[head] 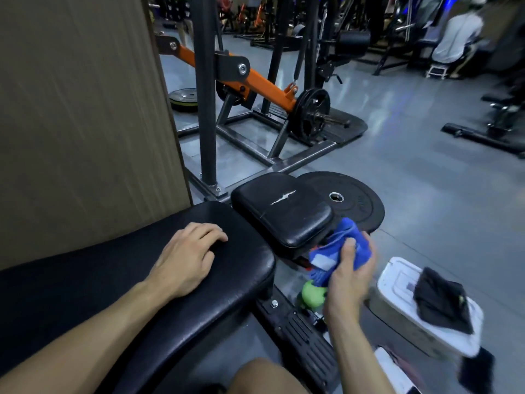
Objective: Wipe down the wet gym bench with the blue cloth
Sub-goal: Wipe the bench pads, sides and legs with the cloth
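The black padded gym bench (119,280) runs from lower left toward the centre, with a smaller black seat pad (281,211), torn on top, just beyond it. My left hand (187,257) rests flat on the long pad near its far end, fingers loosely curled, holding nothing. My right hand (349,277) is off the right side of the bench, below the seat pad's corner, gripping the bunched blue cloth (338,248) with a white label. The cloth hangs in the air and does not touch either pad.
A black weight plate (358,200) lies on the floor behind the seat pad. A white lidded box (397,282) with a dark cloth (440,300) on it sits at right. A green object (312,294) lies under my right hand. An orange-armed machine (264,83) stands ahead; a brown wall panel (79,109) is left.
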A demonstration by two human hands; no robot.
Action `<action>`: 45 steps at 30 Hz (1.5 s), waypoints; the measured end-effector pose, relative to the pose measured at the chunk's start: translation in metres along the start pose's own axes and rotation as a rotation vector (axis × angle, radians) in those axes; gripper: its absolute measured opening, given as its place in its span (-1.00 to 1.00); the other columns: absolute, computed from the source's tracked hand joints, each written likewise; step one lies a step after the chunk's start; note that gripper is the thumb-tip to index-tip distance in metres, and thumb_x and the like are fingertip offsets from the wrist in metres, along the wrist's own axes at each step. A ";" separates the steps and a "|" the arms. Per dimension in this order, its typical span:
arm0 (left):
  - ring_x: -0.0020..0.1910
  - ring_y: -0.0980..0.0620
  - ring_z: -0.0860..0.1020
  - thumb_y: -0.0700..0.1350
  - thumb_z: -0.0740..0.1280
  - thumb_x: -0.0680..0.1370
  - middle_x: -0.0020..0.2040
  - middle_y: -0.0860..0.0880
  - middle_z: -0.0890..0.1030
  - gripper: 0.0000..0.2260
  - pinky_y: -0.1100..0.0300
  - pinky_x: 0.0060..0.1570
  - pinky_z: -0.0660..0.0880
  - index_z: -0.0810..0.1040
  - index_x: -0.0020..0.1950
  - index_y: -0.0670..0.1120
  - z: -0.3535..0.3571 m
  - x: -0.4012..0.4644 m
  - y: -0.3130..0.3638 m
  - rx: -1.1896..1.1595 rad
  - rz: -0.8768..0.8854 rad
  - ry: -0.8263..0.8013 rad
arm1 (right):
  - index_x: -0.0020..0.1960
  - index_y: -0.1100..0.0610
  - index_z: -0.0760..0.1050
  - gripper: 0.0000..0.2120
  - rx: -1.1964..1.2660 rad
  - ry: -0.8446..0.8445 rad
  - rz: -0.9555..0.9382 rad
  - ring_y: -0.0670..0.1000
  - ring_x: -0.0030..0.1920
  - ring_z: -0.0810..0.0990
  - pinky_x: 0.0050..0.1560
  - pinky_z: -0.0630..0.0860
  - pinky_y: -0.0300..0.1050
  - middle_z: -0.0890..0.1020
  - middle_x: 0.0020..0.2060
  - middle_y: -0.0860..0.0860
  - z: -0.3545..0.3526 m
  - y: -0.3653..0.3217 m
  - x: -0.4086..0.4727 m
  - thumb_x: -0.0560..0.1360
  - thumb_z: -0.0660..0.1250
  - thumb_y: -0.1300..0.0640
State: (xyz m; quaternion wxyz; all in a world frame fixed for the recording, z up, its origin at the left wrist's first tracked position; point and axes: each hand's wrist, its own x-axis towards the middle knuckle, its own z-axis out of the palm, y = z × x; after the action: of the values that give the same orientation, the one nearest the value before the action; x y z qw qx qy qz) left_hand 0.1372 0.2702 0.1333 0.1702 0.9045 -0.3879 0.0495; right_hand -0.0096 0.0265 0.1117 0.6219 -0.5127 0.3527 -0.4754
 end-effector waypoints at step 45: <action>0.36 0.19 0.36 -0.12 0.10 0.41 0.36 0.27 0.42 -0.51 0.19 0.37 0.30 0.46 0.30 0.19 0.002 0.010 0.003 0.037 -0.068 -0.079 | 0.18 0.08 0.42 -0.42 -1.434 -0.877 -0.467 0.29 0.20 0.52 0.08 0.38 0.09 0.57 0.20 0.23 0.230 0.016 0.171 0.49 0.11 -0.39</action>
State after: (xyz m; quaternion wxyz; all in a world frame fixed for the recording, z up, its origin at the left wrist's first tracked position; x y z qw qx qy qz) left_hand 0.1420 0.2604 0.1350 0.1396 0.9215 -0.3622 0.0150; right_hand 0.2579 -0.0665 0.1562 0.1153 -0.9765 0.1816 -0.0138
